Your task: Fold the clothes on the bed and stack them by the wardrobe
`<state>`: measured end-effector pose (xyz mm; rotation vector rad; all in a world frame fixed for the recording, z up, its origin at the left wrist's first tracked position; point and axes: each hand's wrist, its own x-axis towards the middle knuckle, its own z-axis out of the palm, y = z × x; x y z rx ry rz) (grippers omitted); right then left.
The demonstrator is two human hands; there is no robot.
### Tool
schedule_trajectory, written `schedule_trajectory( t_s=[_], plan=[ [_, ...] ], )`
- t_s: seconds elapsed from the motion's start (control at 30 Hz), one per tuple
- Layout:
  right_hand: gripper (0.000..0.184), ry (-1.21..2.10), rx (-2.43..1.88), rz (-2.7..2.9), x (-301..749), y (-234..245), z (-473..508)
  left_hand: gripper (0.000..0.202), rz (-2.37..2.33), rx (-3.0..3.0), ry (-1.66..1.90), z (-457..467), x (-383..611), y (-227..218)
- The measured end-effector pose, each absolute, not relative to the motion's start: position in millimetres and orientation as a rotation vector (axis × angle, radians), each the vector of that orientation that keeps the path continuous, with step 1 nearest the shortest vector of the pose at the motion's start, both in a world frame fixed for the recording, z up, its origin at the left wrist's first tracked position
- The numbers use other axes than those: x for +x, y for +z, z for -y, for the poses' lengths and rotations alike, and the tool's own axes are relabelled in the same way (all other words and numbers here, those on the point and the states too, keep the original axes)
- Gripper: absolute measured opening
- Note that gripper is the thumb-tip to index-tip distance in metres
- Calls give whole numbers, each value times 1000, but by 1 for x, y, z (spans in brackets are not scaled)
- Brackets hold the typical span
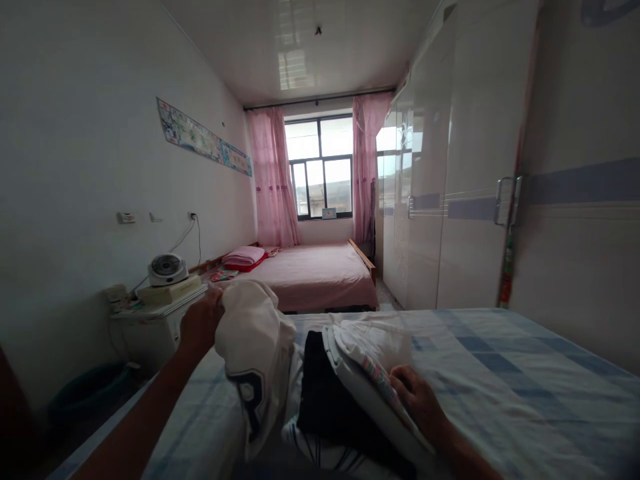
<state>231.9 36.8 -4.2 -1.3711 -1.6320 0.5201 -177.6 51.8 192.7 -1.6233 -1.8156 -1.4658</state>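
Observation:
My left hand point(216, 308) is closed on the upper edge of a white garment point(255, 340) with a large dark letter on it, lifted and hanging bunched above the bed. My right hand point(411, 387) has its fingers curled at the edge of a white shirt point(373, 343) with a coloured print, pinching it. Between the hands lies a black garment point(323, 387), partly under the white cloth. Below it shows a white garment with dark stripes point(325, 450). The kind of the lifted garment is hard to tell from its folds.
The clothes lie on a bed with a blue and white checked sheet point(460, 363). Beyond is a second bed with a pink sheet point(320, 270). At left, a small fan point(169, 268) stands above a white cabinet point(145, 333). A tall white wardrobe point(473, 133) lines the right.

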Motion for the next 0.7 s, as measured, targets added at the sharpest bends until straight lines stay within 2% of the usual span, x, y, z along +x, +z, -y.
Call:
schedule_trajectory(
  t_s=[0.13,0.23,0.33,0.43,0.57,0.7],
  plan=[
    [34,510,-1417,1632,229,6,-30,30,1652,-1196,-1518,-34,-202,203],
    [35,503,-1446,1621,229,9,-29,27,1748,-1205,-1264,-31,-216,198],
    [36,477,-1451,1648,231,7,-32,32,1970,-1399,-913,-36,-224,168],
    [37,457,-1456,1657,233,5,-33,23,2051,-1724,-640,-38,-212,120],
    [37,457,-1472,1644,232,8,-29,30,1779,-2057,-648,-28,-154,70],
    [36,396,-1542,1555,235,7,-29,32,1794,-2547,-768,-17,-87,51]
  ],
)
